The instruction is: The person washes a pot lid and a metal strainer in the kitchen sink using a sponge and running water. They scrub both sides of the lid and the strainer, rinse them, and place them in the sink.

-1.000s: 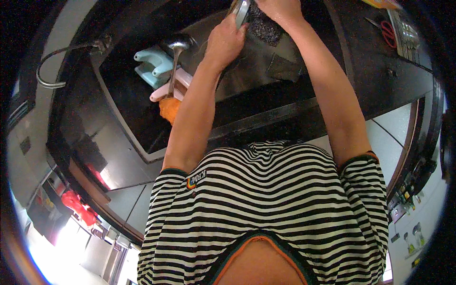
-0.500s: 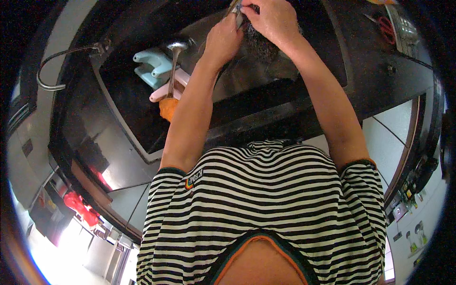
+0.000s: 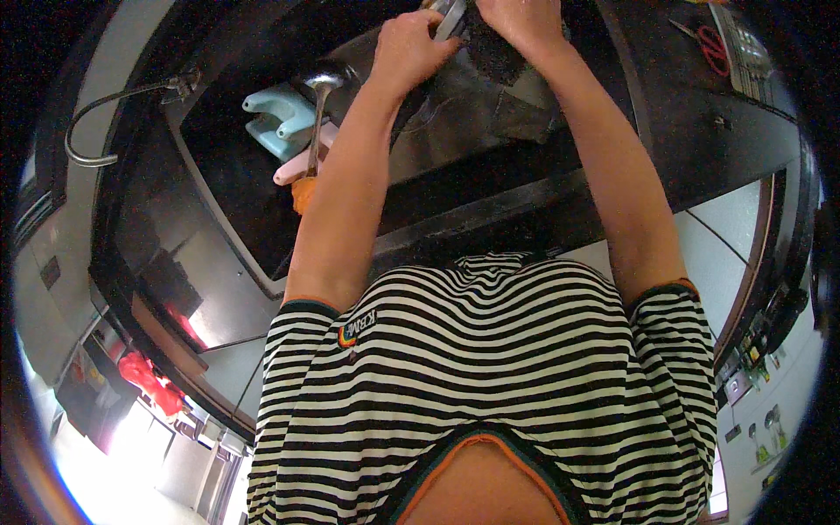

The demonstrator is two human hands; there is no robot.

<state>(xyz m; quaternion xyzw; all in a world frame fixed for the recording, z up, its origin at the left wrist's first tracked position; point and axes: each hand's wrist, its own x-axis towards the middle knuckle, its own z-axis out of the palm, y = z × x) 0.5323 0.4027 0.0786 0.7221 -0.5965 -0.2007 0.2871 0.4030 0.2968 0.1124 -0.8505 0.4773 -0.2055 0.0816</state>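
Observation:
At the top edge of the head view, my left hand [image 3: 411, 52] is closed around a shiny metal piece [image 3: 451, 19]. The picture cuts this piece off, and its kind does not show. A little to the right is my right hand [image 3: 529, 24], its fingers partly beyond the top edge, so its grip is unclear. Below it shows a dark, rough-textured mass [image 3: 503, 63]. Both hands are over a dark sink [image 3: 472, 144]. Left of my left forearm rests a metal ladle [image 3: 321, 96], beside light blue plastic pieces [image 3: 284, 114], a pink one [image 3: 297, 168] and something orange [image 3: 303, 194].
A curved metal faucet [image 3: 87, 122] arches on the left. Red-handled scissors [image 3: 713, 51] lie on the dark counter [image 3: 674, 96] at the far right, next to a pale ridged rack [image 3: 744, 57]. Below the counter on the right is a pale cabinet panel [image 3: 726, 227].
My hands have moved apart at the top of the picture. The right one shifted up and to the right, and the metal piece stays in my left hand.

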